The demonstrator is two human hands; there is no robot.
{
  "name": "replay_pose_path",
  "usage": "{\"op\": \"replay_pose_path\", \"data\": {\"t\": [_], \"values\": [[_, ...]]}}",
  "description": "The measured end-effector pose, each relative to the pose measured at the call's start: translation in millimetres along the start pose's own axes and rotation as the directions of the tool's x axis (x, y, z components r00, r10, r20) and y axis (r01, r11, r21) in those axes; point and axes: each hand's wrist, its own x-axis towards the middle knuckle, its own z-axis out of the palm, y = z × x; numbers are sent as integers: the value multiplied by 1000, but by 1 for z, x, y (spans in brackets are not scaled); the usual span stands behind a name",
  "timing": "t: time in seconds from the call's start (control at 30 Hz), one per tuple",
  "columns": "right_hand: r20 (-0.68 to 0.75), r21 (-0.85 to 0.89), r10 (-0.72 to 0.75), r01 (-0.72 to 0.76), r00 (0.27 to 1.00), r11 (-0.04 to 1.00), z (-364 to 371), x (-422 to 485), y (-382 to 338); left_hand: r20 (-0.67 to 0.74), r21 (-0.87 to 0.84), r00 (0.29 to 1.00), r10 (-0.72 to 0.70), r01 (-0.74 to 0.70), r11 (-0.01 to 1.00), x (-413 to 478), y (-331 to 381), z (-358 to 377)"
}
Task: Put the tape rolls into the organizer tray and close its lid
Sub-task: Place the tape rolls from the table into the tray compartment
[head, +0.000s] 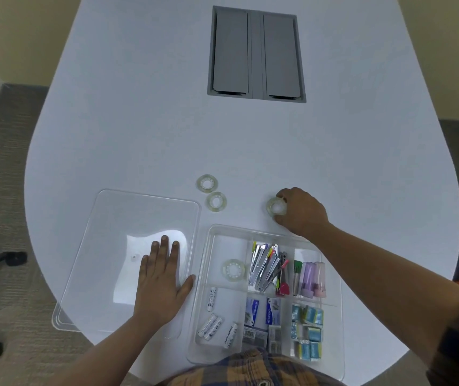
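A clear organizer tray (208, 274) sits at the near edge of the white table, with one clear tape roll (233, 269) lying in its upper-left compartment. The clear lid (105, 232) lies flat on the table to the tray's left, and my left hand (161, 277) rests palm-down on it, fingers spread. Two more tape rolls (207, 183) (216, 201) lie on the table just beyond the lid's far right corner. Beyond the tray, my right hand (302, 211) pinches another tape roll (276, 207) between thumb and fingers.
The tray's other compartments hold batteries (212, 325), staplers (264, 267), staple boxes (261, 313), small coloured tubes (310, 277) and blue packets (307, 332). A grey cable hatch (256, 54) is set into the table's far middle. A chair base (0, 259) stands on the carpet at left.
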Motion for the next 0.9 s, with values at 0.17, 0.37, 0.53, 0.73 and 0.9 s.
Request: {"op": "replay_pose_path", "data": {"t": [0.17,0.37,0.53,0.73,0.9], "values": [[-74,133,-100,109,992,985,-13,-31,-23,80,42,997,5,-9,999,3,-4,2],[-14,28,-276,276,961,961,2,-87,-56,173,42,985,15,-22,999,9,-10,2],[87,-65,-283,289,955,955,26,-110,-76,219,12,976,23,-27,1000,11,-11,0],[158,-149,-240,264,958,953,40,-116,-83,244,3,970,13,-14,1000,12,-8,-3],[174,-161,-217,245,960,956,45,-117,-80,239,-2,971,22,-22,1000,9,-4,-9]]}}
